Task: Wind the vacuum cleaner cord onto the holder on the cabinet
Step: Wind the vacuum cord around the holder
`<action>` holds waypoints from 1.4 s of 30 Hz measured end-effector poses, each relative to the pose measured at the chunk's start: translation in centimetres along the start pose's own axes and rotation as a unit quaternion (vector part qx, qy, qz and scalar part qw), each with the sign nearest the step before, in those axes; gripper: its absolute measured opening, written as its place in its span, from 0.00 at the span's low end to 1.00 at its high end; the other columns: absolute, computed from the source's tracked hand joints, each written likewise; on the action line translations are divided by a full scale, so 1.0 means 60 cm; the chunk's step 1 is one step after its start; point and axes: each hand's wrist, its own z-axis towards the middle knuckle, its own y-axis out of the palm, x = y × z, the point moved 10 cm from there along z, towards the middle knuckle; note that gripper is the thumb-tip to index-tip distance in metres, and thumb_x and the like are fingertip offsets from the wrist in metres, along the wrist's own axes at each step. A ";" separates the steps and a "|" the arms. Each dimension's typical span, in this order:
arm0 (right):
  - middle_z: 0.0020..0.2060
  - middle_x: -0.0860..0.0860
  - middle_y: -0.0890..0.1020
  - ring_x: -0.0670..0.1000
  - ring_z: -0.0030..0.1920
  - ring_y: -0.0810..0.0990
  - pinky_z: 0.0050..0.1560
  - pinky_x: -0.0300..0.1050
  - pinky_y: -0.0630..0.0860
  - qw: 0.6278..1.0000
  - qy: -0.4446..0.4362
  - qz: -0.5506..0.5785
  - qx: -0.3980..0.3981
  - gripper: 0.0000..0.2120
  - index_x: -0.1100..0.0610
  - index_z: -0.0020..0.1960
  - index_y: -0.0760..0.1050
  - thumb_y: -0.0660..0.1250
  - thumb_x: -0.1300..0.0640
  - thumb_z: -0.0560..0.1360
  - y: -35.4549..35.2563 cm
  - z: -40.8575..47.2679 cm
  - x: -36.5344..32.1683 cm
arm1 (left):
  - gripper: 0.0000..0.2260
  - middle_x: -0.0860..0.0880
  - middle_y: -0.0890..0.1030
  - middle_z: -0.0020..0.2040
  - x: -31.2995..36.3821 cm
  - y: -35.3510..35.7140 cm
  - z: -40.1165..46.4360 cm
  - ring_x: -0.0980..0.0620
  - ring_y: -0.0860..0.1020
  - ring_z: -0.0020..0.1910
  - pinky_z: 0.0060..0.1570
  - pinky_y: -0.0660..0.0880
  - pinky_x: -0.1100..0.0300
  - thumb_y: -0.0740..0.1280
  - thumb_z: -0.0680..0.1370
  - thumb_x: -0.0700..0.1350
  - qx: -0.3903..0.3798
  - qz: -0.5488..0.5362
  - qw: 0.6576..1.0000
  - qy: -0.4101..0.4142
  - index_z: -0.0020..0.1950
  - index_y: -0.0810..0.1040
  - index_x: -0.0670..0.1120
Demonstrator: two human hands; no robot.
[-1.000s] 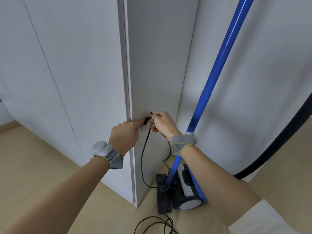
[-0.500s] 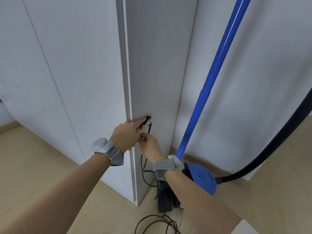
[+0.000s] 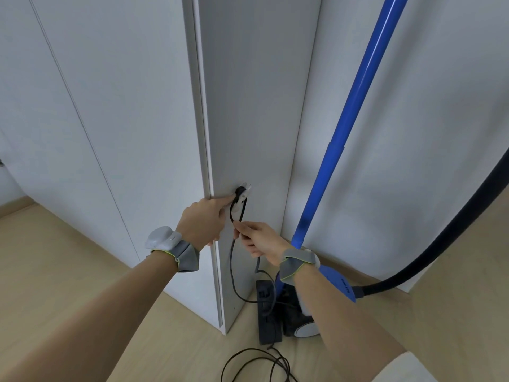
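Below the holder (image 3: 242,194), right hand (image 3: 260,241) pinches cord (image 3: 233,260).

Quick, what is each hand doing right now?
Left hand: not gripping anything; its fingertip presses the cord at the holder.
Right hand: closed, pinching the cord just below the holder.

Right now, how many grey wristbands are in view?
2. One grey fabric wristband with a white module sits on the left wrist, beside the white cabinet edge; the other grey wristband is on the right wrist, in front of the blue vacuum cleaner.
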 end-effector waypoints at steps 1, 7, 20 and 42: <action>0.28 0.49 0.60 0.48 0.26 0.55 0.27 0.42 0.52 1.000 0.000 0.000 0.005 0.21 0.57 0.46 0.75 0.65 0.38 0.79 0.002 0.000 0.000 | 0.26 0.50 0.80 0.27 -0.001 0.001 0.000 0.54 0.78 0.20 0.33 0.80 0.62 0.50 0.81 0.41 -0.001 -0.002 1.000 -0.004 0.73 0.68 0.65; 0.24 0.47 0.61 0.47 0.23 0.56 0.29 0.42 0.51 0.998 0.011 0.047 0.031 0.18 0.56 0.41 0.72 0.60 0.44 0.82 0.053 0.021 0.001 | 0.26 0.52 0.79 0.31 -0.001 0.001 0.000 0.49 0.81 0.27 0.39 0.82 0.55 0.53 0.79 0.40 0.008 0.005 1.000 -0.008 0.71 0.71 0.62; 0.21 0.45 0.63 0.45 0.19 0.59 0.24 0.38 0.58 0.983 0.102 0.076 0.130 0.19 0.56 0.36 0.69 0.69 0.46 0.78 -0.120 0.051 0.066 | 0.30 0.50 0.81 0.27 0.007 0.015 0.000 0.51 0.79 0.25 0.40 0.83 0.55 0.54 0.79 0.42 -0.008 -0.014 1.000 -0.004 0.77 0.57 0.68; 0.28 0.54 0.74 0.48 0.18 0.65 0.23 0.36 0.62 0.964 0.044 -0.170 0.200 0.13 0.58 0.32 0.72 0.62 0.62 0.75 -0.161 0.119 -0.166 | 0.27 0.48 0.82 0.33 -0.002 0.019 0.007 0.47 0.77 0.28 0.44 0.82 0.53 0.53 0.81 0.42 -0.005 -0.015 1.000 -0.019 0.77 0.62 0.65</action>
